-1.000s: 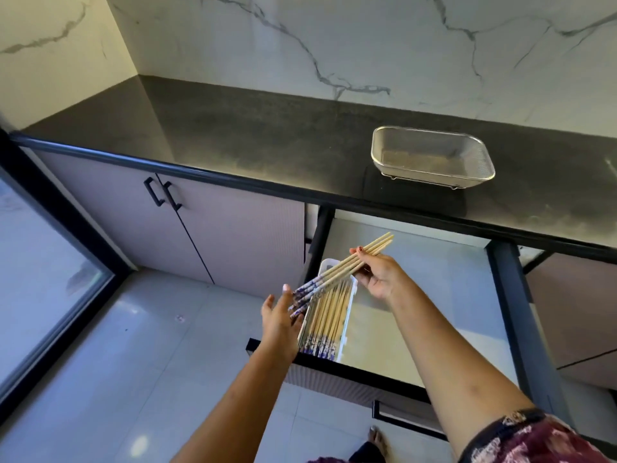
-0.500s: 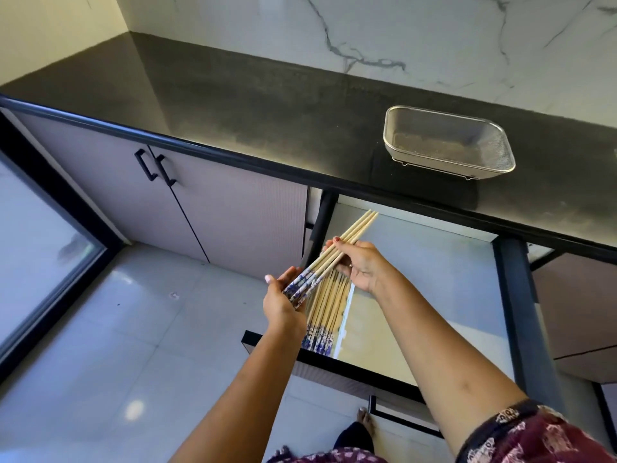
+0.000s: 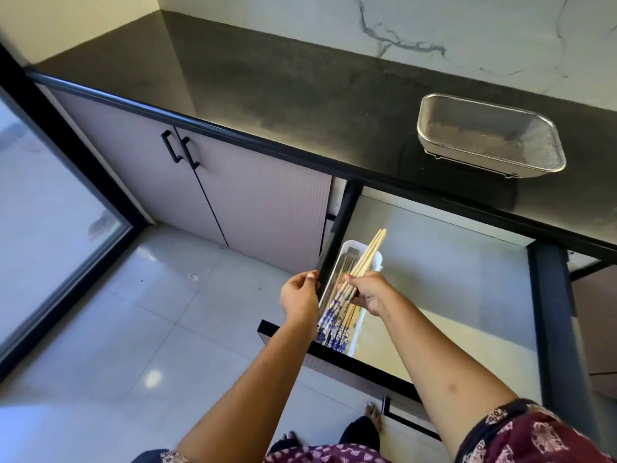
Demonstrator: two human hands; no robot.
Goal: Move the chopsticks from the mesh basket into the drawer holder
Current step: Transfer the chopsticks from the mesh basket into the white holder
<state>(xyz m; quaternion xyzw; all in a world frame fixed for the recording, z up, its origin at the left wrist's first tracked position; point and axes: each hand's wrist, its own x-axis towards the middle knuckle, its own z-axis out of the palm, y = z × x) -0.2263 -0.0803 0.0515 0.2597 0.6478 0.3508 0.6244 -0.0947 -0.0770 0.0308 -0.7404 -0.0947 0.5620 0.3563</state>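
A bundle of wooden chopsticks (image 3: 366, 256) with blue patterned ends is gripped by my right hand (image 3: 370, 293) just above the white drawer holder (image 3: 376, 260). The bundle lies lengthwise over the holder, its tips past the far end. Several more chopsticks (image 3: 334, 335) lie inside the holder. My left hand (image 3: 299, 298) hovers at the holder's left side by the drawer edge, fingers loosely curled, holding nothing that I can see. The mesh basket (image 3: 547, 137) stands on the black counter, with no chopsticks visible in it.
The open drawer (image 3: 450, 282) has a pale floor and black frame; the holder sits along its left wall. Closed cabinet doors with black handles (image 3: 180, 152) are to the left. A glass door (image 3: 40, 228) and tiled floor lie left and below. My feet show under the drawer front.
The chopstick bundle has swung from lying across the holder to lying along it and has dropped lower. My left hand let go of the patterned ends and moved to the holder's left side.
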